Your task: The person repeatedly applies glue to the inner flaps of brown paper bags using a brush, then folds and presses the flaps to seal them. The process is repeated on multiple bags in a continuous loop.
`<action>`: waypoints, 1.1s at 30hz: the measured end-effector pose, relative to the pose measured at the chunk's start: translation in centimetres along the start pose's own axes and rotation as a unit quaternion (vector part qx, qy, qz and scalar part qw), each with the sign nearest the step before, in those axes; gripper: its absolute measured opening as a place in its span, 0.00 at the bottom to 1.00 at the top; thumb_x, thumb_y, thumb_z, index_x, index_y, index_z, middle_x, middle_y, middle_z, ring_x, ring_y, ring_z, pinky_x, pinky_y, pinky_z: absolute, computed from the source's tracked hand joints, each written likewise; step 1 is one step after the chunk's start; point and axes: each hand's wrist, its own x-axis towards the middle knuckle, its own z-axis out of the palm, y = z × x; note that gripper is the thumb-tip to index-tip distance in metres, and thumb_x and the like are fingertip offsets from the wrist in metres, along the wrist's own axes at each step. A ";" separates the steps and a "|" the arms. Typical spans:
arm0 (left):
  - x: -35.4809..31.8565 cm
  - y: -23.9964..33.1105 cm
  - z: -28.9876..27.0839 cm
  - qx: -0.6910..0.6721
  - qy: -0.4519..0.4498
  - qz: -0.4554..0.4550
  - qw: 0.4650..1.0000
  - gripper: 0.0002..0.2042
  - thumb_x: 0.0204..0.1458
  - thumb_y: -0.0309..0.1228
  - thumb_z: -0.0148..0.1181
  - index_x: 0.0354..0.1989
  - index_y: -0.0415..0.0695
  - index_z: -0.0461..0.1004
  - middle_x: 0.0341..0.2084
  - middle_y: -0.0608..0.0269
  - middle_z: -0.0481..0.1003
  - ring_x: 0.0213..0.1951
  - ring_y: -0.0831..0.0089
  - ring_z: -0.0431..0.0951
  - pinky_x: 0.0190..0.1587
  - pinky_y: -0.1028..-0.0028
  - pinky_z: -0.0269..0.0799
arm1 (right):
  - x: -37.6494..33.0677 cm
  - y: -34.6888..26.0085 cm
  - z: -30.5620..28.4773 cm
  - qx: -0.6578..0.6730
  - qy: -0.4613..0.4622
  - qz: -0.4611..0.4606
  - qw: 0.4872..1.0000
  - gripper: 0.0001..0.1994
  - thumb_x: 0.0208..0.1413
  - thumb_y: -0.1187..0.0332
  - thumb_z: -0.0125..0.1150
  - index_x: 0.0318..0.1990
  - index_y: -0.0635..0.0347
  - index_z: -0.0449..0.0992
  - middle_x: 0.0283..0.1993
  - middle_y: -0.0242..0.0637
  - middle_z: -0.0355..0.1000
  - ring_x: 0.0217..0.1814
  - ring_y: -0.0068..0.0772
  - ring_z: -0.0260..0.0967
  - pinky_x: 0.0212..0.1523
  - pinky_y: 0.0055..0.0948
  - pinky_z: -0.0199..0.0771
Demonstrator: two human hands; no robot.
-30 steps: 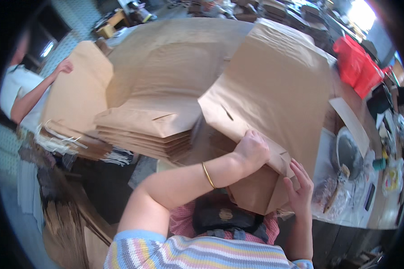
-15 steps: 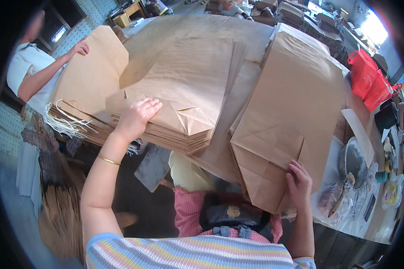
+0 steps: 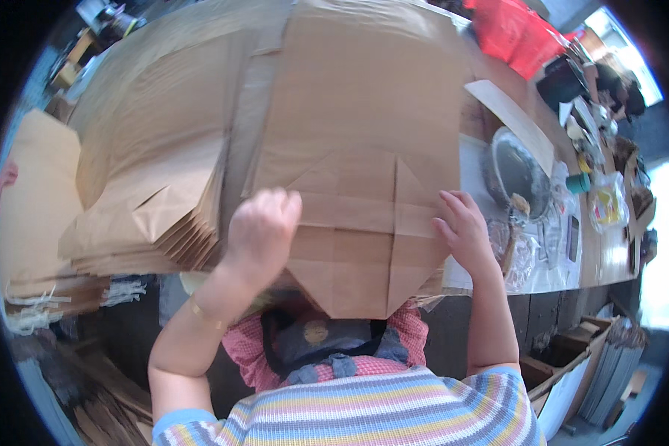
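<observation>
A stack of brown paper bags (image 3: 364, 111) lies directly before me, its folded bottom panels toward my body. Over the left edge of its folded end is my left hand (image 3: 264, 230), blurred, with the fingers curled in and nothing visible in them. At the opposite edge, my right hand (image 3: 464, 227) has its thumb and fingers apart, the tips touching or very near the paper. A second pile of folded bags (image 3: 156, 201) sits to the left, its layered corner fanned out. White cord handles (image 3: 67, 301) hang from more bags at the far left.
Right of the stack are a grey basin (image 3: 516, 175), a brush (image 3: 511, 238), a paper strip (image 3: 509, 119) and clear plastic bags. Red bags (image 3: 513, 33) stand at the back right. Below the table on the right is a wooden crate (image 3: 572, 364). Part of another person shows at the far left.
My left hand has left the left pile and come over to the left edge of the stack before me. The view has turned right. My right hand stays by the stack's right edge.
</observation>
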 end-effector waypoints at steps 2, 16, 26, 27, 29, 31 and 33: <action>3.9 -1.4 3.7 -0.074 0.095 -0.036 0.992 0.17 0.43 0.29 0.69 0.40 0.37 0.74 0.38 0.49 0.75 0.44 0.52 0.75 0.44 0.60 0.73 | 1.8 0.5 0.5 -0.011 -0.009 0.012 1.000 0.21 0.45 0.69 0.69 0.47 0.65 0.73 0.49 0.48 0.70 0.53 0.52 0.68 0.53 0.40 0.69; 6.0 -3.7 2.2 0.068 -0.101 0.054 0.991 0.02 0.39 0.24 0.62 0.22 0.44 0.80 0.24 0.53 0.79 0.33 0.59 0.81 0.39 0.66 0.78 | 6.0 0.1 0.0 -0.087 -0.198 -0.176 0.960 0.04 0.39 0.76 0.59 0.26 0.62 0.72 0.30 0.43 0.71 0.41 0.48 0.71 0.41 0.42 0.72; 6.5 -4.3 1.5 0.064 -0.127 0.040 0.989 0.05 0.43 0.23 0.57 0.24 0.44 0.80 0.26 0.54 0.79 0.34 0.55 0.80 0.38 0.61 0.77 | 6.3 1.8 -1.2 0.000 -0.283 -0.077 0.956 0.07 0.48 0.71 0.64 0.29 0.64 0.73 0.30 0.42 0.73 0.34 0.48 0.71 0.34 0.40 0.71; 6.4 -4.8 1.8 0.041 -0.113 0.046 0.992 0.06 0.43 0.22 0.56 0.23 0.43 0.79 0.27 0.53 0.78 0.34 0.53 0.79 0.39 0.60 0.76 | 6.9 1.9 -1.5 -0.019 -0.312 -0.096 0.945 0.07 0.49 0.70 0.64 0.29 0.65 0.74 0.30 0.43 0.73 0.34 0.49 0.71 0.34 0.40 0.71; 6.4 -5.3 1.7 0.020 -0.094 0.048 0.994 0.03 0.41 0.23 0.58 0.22 0.41 0.78 0.26 0.51 0.77 0.34 0.53 0.79 0.39 0.59 0.75 | 7.0 3.1 -0.7 0.030 -0.203 -0.159 0.966 0.07 0.48 0.71 0.63 0.29 0.65 0.74 0.29 0.43 0.72 0.34 0.49 0.71 0.34 0.40 0.72; 6.8 -5.3 1.7 0.020 -0.097 0.050 0.994 0.03 0.39 0.23 0.59 0.21 0.41 0.78 0.25 0.50 0.77 0.34 0.53 0.79 0.39 0.59 0.75 | 7.6 3.6 -0.6 0.030 -0.161 -0.192 0.968 0.07 0.47 0.71 0.63 0.27 0.65 0.73 0.27 0.44 0.72 0.33 0.50 0.71 0.34 0.40 0.72; 7.2 -5.1 1.5 0.041 -0.121 0.051 0.991 0.03 0.38 0.22 0.58 0.21 0.42 0.78 0.26 0.51 0.78 0.33 0.53 0.79 0.39 0.60 0.76 | 8.7 3.3 -0.9 -0.017 -0.189 -0.196 0.962 0.06 0.45 0.71 0.63 0.26 0.64 0.73 0.25 0.45 0.72 0.31 0.50 0.71 0.33 0.41 0.72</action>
